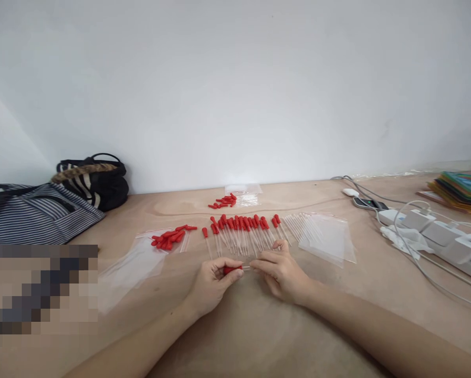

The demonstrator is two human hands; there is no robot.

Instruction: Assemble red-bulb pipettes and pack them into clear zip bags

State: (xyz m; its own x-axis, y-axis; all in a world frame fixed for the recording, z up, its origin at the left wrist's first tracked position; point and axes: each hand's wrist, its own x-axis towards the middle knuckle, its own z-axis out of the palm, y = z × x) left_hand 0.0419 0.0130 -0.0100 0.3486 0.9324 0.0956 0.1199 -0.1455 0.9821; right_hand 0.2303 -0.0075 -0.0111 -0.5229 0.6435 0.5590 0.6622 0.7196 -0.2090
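Red dropper bulb (232, 270) sat in the L hand (210, 283), pinched btwn thumb and index finger, mouth end toward the R hand (282, 273). R hand's fingertips pinched a clear dropper tube (246, 268), w/ only a short bit showing in the gap btwn the hands. Couldn't tell how deep the tube went, b/c the L thumb covered the join.

Step in hand: prob. seating bulb on tube. Next move, as I judged it, called for a straight push along the tube's axis, L hand steadying the bulb, maybe w/ a slight twist; any sideways load could've bent or snapped something that thin. Once snug, it'd prob. go w/ the capped droppers (246, 223), which lay in a row on the counter (259, 336) just beyond both hands.

Supplies, approx.: loose bulbs (168, 240) in a heap beyond and left of the L hand, on a plastic bag (121, 278); bare tubes (304, 227) fanned out beyond and right of the R hand, partly on clear bags (325, 252). Spare bulbs (222, 201) lay farther off, past the row. Plenty left to pair up, apparently.
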